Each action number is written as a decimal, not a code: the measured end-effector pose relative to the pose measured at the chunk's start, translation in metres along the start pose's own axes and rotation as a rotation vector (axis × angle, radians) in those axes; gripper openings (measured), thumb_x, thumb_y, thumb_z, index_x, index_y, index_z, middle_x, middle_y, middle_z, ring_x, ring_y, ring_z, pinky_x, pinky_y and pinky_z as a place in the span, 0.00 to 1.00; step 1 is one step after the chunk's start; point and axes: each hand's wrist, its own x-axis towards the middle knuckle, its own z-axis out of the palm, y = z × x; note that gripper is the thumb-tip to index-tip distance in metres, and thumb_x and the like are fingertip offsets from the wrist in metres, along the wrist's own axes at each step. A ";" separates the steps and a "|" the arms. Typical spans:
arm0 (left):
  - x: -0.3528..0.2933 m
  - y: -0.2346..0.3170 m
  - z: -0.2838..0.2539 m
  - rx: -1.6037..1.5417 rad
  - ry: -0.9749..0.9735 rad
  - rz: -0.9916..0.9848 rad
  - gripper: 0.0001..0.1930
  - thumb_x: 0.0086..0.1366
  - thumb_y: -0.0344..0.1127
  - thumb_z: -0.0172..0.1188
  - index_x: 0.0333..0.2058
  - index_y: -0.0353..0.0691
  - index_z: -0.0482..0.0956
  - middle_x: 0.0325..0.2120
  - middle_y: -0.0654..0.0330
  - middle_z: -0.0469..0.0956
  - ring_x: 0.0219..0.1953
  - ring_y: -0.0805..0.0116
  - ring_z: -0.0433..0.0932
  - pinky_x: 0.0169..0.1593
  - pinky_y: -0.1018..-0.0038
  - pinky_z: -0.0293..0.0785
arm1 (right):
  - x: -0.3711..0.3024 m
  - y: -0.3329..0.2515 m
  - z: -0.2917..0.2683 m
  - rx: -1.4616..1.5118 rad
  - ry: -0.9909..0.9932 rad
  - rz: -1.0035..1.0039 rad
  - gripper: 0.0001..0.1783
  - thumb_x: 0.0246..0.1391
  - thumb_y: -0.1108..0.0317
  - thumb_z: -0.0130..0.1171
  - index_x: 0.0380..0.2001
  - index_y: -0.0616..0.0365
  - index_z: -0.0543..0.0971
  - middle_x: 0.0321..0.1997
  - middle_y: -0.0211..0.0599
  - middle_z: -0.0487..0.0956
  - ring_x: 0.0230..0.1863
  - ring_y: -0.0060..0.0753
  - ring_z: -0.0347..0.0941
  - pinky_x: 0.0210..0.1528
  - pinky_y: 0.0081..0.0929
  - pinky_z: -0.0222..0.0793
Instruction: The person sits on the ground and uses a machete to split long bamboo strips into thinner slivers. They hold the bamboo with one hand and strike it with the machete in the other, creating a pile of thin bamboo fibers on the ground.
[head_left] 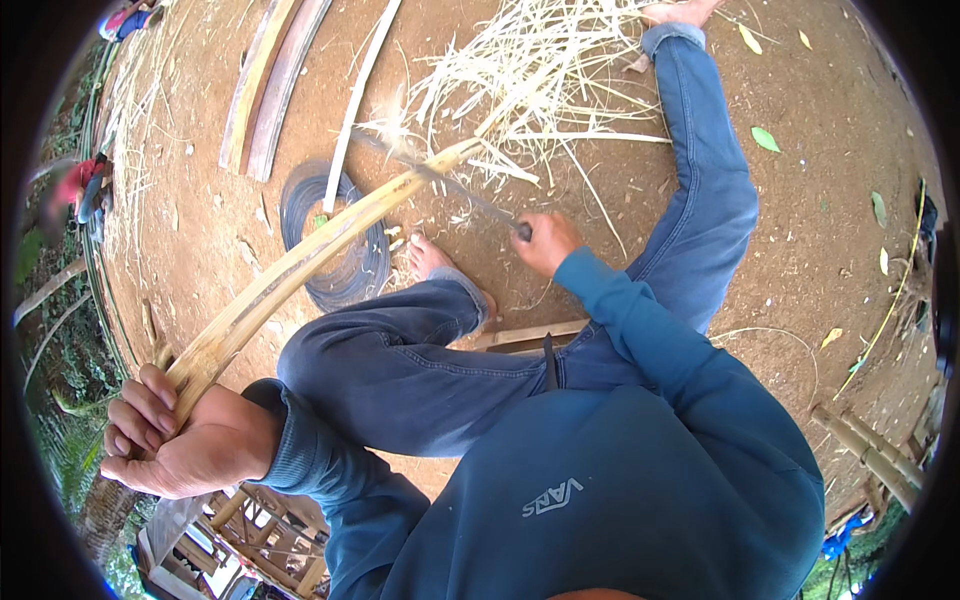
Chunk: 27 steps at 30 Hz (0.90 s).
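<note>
My left hand is closed round the near end of a long, pale yellow bamboo strip. From there the strip slants up and away to the right, over a coil on the ground. My right hand grips the dark handle of a long-bladed knife. Its thin blade lies across the strip near the far end and reaches past it on the left, where it looks blurred. Loose pale shavings lie in a heap just beyond the strip's far tip.
A coil of dark wire lies by my bare foot. Several longer wooden pieces rest on the dirt ground at the far left. Two people show at the left edge. Bamboo poles lie at the right.
</note>
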 end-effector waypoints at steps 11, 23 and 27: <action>0.008 -0.005 -0.002 0.001 0.010 -0.001 0.16 0.67 0.41 0.51 0.20 0.47 0.62 0.12 0.69 0.52 0.15 0.77 0.51 0.23 0.79 0.49 | 0.020 0.036 0.001 -0.115 0.020 0.090 0.11 0.46 0.61 0.58 0.29 0.56 0.80 0.27 0.52 0.79 0.31 0.55 0.77 0.37 0.46 0.72; 0.009 -0.007 -0.011 -0.057 0.011 -0.015 0.16 0.64 0.37 0.52 0.18 0.47 0.60 0.12 0.69 0.52 0.15 0.77 0.51 0.23 0.79 0.49 | 0.005 0.033 -0.005 -0.155 -0.032 0.155 0.14 0.45 0.61 0.61 0.32 0.58 0.80 0.31 0.52 0.80 0.35 0.54 0.77 0.41 0.45 0.72; 0.015 -0.013 -0.009 0.032 0.051 -0.006 0.16 0.65 0.37 0.51 0.18 0.47 0.59 0.11 0.69 0.51 0.14 0.77 0.51 0.22 0.78 0.51 | 0.024 0.067 -0.001 -0.205 -0.053 0.352 0.16 0.45 0.60 0.61 0.36 0.57 0.81 0.36 0.53 0.80 0.40 0.53 0.77 0.45 0.43 0.72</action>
